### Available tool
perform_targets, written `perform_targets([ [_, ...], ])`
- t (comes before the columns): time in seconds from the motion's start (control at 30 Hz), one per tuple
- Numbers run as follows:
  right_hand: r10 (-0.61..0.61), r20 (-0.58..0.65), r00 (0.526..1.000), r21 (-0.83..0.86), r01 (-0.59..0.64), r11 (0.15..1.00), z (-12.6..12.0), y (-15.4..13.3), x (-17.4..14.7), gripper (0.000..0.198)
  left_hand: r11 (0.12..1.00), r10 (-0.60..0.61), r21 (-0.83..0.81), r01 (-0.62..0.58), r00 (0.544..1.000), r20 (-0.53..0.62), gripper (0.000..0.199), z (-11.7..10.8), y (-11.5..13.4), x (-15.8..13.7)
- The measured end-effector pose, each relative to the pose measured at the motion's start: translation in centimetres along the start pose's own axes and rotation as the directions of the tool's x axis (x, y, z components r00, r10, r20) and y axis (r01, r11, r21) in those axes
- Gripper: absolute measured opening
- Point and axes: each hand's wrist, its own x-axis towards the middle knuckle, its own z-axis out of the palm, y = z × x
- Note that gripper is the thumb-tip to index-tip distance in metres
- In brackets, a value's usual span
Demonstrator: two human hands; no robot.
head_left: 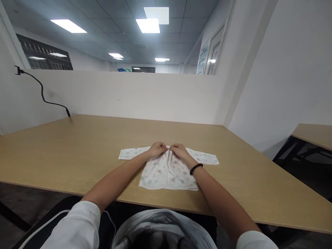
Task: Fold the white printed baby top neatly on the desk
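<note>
A small white baby shirt with a faint pattern of little figures lies spread on the wooden table, its two sleeves stretched out to the sides. Its front opening runs down the middle. At the top of that opening, near the neckline, my left hand pinches the fabric from the left. My right hand, with a black bead bracelet on the wrist, pinches the edge from the right. The fingertips of both hands nearly meet. Whatever small fastening may be between them is too small to make out.
The light wooden table reaches to a low white partition at the back. A black flexible-neck holder stands at the back left. On the right are a white wall and another table.
</note>
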Motion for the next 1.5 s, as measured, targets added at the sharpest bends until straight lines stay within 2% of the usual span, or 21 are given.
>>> perform_targets([
  [0.07, 0.011, 0.013, 1.000, 0.046, -0.012, 0.999, -0.3, -0.3, 0.0, 0.005, 0.994, -0.039, -0.102, 0.036, 0.999, -0.029, 0.022, 0.7, -0.2, 0.1],
  [0.17, 0.027, 0.041, 0.999, 0.042, -0.029, 0.999, -0.3, -0.2, 0.1, 0.005, 0.974, -0.097, -0.206, 0.096, 0.995, 0.003, 0.020, 1.3, -0.8, 0.0],
  [0.37, 0.059, 0.054, 0.997, 0.034, -0.061, 0.998, 0.3, 0.3, 0.5, 0.010, 0.906, -0.157, -0.390, 0.162, 0.987, 0.045, 0.011, 1.4, -1.6, 0.0],
  [0.57, 0.081, 0.077, 0.994, 0.088, -0.088, 0.992, 0.3, 0.4, 0.2, 0.003, 0.888, -0.176, -0.423, 0.182, 0.983, 0.054, 0.008, 1.3, -1.6, 0.1],
  [0.77, 0.025, 0.042, 0.999, -0.011, -0.024, 1.000, 0.9, 1.2, 0.2, 0.012, 0.883, -0.178, -0.430, 0.190, 0.982, 0.068, 0.015, 1.3, -1.0, -0.2],
  [0.93, -0.033, 0.120, 0.992, -0.046, 0.039, 0.998, 1.0, 1.3, 0.3, 0.019, 0.872, -0.189, -0.452, 0.187, 0.981, 0.041, 0.018, 1.4, -0.8, -0.4],
  [1.1, 0.044, 0.101, 0.994, -0.013, -0.043, 0.999, 1.0, 0.9, 0.3, 0.007, 0.851, -0.220, -0.485, 0.204, 0.975, 0.024, 0.016, 1.4, -1.0, -0.3],
  [1.33, 0.104, 0.058, 0.993, 0.094, -0.109, 0.990, 0.6, 0.6, 0.0, 0.006, 0.851, -0.215, -0.496, 0.175, 0.976, -0.024, 0.023, 1.4, -1.2, 0.0],
  [1.5, 0.128, 0.101, 0.987, 0.174, -0.144, 0.974, 0.3, 0.5, 0.1, 0.006, 0.900, -0.164, -0.418, 0.122, 0.984, -0.065, 0.026, 1.5, -1.1, -0.2],
])
